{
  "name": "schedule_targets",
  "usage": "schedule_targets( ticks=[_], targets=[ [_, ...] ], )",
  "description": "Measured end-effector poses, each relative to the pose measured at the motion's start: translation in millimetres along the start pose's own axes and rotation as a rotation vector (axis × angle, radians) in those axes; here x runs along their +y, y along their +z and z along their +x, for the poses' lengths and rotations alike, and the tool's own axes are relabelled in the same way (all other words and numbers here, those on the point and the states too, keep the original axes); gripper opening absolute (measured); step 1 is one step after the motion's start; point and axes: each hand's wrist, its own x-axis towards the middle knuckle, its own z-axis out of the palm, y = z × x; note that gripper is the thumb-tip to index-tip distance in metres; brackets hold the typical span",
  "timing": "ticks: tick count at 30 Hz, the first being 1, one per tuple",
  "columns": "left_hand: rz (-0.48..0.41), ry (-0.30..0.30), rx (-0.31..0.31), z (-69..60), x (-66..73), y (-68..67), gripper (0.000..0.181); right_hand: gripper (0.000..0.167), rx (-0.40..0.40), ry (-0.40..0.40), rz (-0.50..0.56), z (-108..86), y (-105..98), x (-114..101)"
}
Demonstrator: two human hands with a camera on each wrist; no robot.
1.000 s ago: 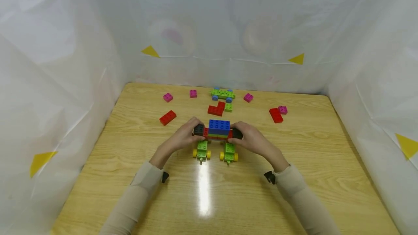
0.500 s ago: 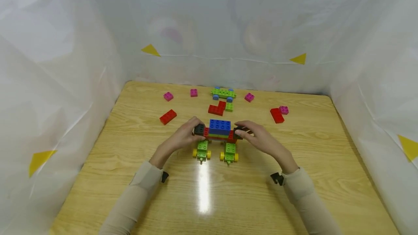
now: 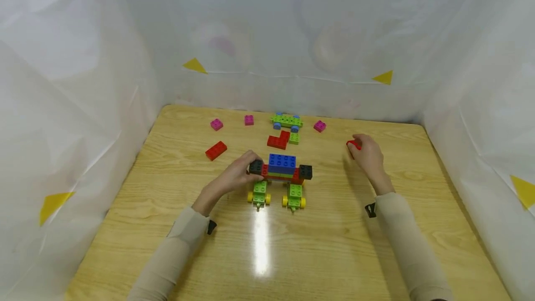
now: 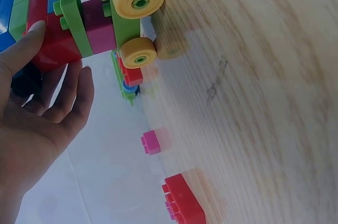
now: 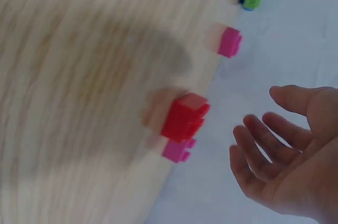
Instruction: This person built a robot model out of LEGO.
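Observation:
In the head view, a toy brick structure (image 3: pixel 282 165) stands mid-table: blue brick on top, red layer beneath, a black brick at either end. Two green wheeled bases with yellow wheels carry it. My left hand (image 3: pixel 239 173) grips its left end; in the left wrist view the thumb lies on a red brick (image 4: pixel 59 44) and the fingers curl beneath. Over at the right, my right hand (image 3: pixel 368 156) hovers by a red brick (image 5: pixel 182 121) with a pink brick (image 5: pixel 176 151) beside it. The right wrist view shows its fingers loosely bent, apart from both bricks.
Another red brick (image 3: pixel 216 150) lies at the left. Pink bricks (image 3: pixel 249 120) are spread along the back. A green car base with blue wheels (image 3: pixel 286 121) stands behind red bricks (image 3: pixel 277 141) and a small green brick (image 3: pixel 294 138). White sheeting (image 3: pixel 292 36) encloses the table.
My right hand has let go of the structure's right black brick and moved right and away to the red brick. My left hand has kept its grip on the left end.

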Motion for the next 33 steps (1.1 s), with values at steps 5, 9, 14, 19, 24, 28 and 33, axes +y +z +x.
schedule_targets(
  ticks=[5, 9, 14, 19, 24, 28, 33],
  targets=[
    [0.007, 0.005, 0.006, 0.4, -0.5, 0.4, 0.033, 0.044, -0.022, 0.094, -0.089, 5.9, 6, 12],
    [0.014, 0.01, -0.003, 0.5, -1.5, -0.2, 0.034, 0.049, -0.04, 0.141, -0.142, 8.9, 13, 20],
    [0.008, 0.029, 0.0, 0.6, -2.6, -0.4, 0.035, 0.051, -0.036, 0.161, -0.184, 13.7, 21, 28],
    [0.015, 0.043, -0.004, 0.6, -3.2, -0.2, 0.034, 0.049, -0.037, 0.178, -0.184, 16.4, 27, 34],
    [0.017, 0.039, -0.006, 0.2, -1.7, 0.0, 0.035, 0.045, -0.032, 0.194, -0.186, 16.2, 29, 36],
    [0.022, 0.034, -0.003, 0.6, -0.8, -0.3, 0.036, 0.043, -0.013, 0.171, -0.191, 14.8, 30, 37],
    [0.017, 0.028, -0.009, -0.6, -0.7, -1.1, 0.035, 0.04, 0.013, 0.124, -0.155, 7.5, 30, 34]
  ],
)
